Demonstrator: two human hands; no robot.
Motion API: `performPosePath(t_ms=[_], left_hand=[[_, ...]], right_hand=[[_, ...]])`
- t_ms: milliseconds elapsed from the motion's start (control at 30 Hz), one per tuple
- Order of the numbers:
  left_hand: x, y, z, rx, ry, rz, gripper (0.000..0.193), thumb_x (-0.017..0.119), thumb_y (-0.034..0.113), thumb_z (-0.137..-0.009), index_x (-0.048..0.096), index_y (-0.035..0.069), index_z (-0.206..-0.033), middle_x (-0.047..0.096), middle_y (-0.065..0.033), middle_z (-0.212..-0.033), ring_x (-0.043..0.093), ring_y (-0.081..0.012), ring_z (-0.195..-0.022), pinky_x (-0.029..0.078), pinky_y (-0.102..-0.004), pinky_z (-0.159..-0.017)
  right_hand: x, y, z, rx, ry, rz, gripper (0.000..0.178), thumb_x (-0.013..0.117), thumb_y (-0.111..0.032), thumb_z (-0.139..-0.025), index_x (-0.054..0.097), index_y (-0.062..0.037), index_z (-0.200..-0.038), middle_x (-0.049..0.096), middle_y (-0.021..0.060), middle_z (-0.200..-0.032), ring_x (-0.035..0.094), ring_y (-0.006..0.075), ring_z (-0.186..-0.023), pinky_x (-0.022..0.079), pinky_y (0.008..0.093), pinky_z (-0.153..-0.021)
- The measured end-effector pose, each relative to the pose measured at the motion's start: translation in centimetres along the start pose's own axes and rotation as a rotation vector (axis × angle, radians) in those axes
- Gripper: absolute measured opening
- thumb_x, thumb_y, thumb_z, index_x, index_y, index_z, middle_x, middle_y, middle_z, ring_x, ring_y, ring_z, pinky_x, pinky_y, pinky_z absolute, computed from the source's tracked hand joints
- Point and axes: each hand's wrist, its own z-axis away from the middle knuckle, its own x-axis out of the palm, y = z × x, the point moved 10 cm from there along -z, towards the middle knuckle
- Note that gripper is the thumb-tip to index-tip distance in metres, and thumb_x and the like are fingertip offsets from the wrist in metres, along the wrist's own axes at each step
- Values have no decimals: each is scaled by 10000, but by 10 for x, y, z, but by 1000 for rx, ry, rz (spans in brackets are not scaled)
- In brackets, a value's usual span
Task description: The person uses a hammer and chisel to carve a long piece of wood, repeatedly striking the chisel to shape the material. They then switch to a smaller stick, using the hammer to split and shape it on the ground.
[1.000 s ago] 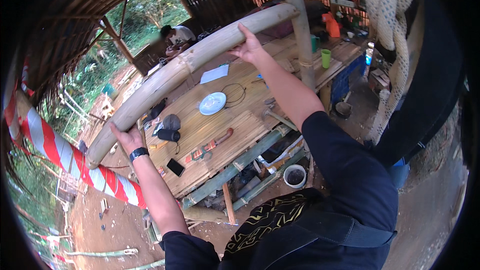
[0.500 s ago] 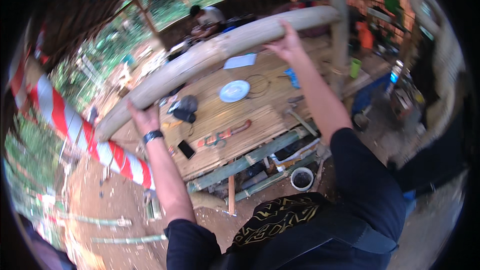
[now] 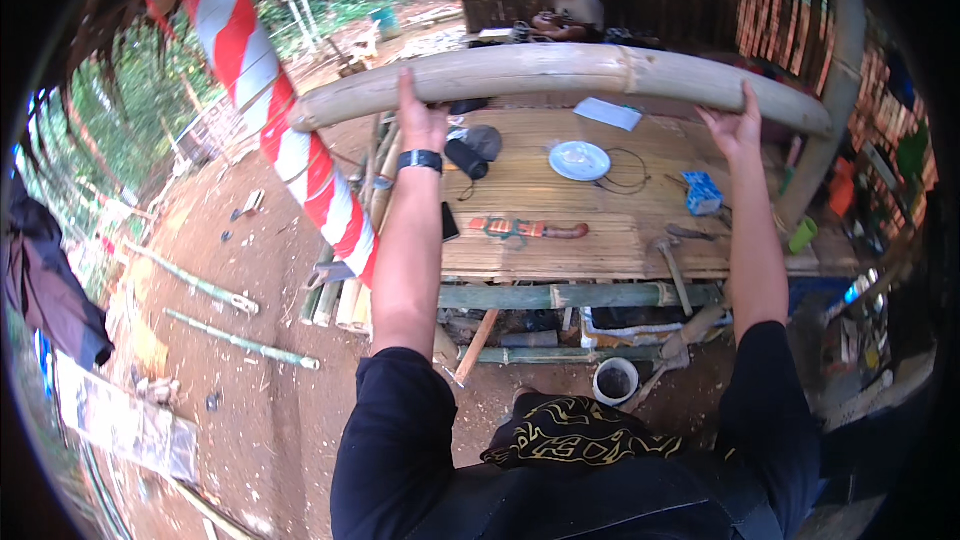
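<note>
A thick pale bamboo pole (image 3: 560,70) runs across the view in front of me at about arm's reach. From below, my left hand (image 3: 424,124) grips it near its left end, thumb on the near face and the other fingers largely out of sight. Further right, my right hand (image 3: 735,128) holds the same pole in a similar way. The left end meets a post wrapped in red and white stripes (image 3: 265,90); the right end meets a bare bamboo post (image 3: 845,60). How the ends are fixed cannot be made out.
Below the pole, a slatted bamboo platform (image 3: 620,240) bears a white plate (image 3: 579,160), a sheathed blade (image 3: 530,229), a hammer (image 3: 673,265), a blue packet (image 3: 703,194) and a dark bottle (image 3: 466,158). A bucket (image 3: 615,380) stands underneath. Someone (image 3: 575,10) sits at the back.
My view has turned left and levelled, so the pole, slanted before, now lies nearly level across it. Both hands stay on the pole.
</note>
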Motion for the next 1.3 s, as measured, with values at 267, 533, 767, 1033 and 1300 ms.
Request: performPosePath(t_ms=[267, 533, 767, 1033, 1300], left_hand=[[-5, 3, -5, 14, -19, -2, 689, 669, 497, -792, 408, 122, -1308, 449, -113, -1301, 416, -278, -1202, 309, -520, -1030], [-7, -5, -2, 29, 38, 0, 705, 664, 491, -802, 397, 79, -1307, 455, -124, -1289, 439, -280, -1190, 332, -490, -1025], [-32, -11, -5, 79, 114, -18, 622, 653, 444, -838, 418, 104, -1304, 530, -87, -1217, 504, -219, -1121, 403, -408, -947], [-15, 15, 10, 100, 51, 33, 597, 689, 411, -814, 439, 82, -1245, 539, -96, -1185, 532, -234, -1089, 437, -486, -905], [-42, -17, -13, -124, -43, 27, 737, 647, 372, -836, 302, 30, -1390, 392, -170, -1373, 377, -315, -1262, 277, -437, -1085]], right_hand=[[10, 0, 7, -23, -4, 45, 737, 662, -462, -807, 360, -71, -1354, 411, 147, -1378, 357, 335, -1305, 282, 542, -1082], [2, -4, -3, -15, -10, 50, 699, 654, -457, -816, 390, -83, -1343, 431, 124, -1372, 378, 326, -1284, 265, 539, -1078], [-8, 4, 0, 78, -38, -113, 610, 612, -368, -872, 390, -72, -1358, 423, 139, -1385, 333, 349, -1319, 258, 534, -1099], [-7, -6, -3, -46, -14, 34, 582, 586, -367, -902, 386, -49, -1346, 414, 129, -1388, 388, 311, -1290, 324, 517, -1070], [1, -11, 7, 16, -101, -69, 549, 621, -289, -880, 390, -48, -1316, 422, 205, -1346, 383, 405, -1262, 284, 601, -1062]])
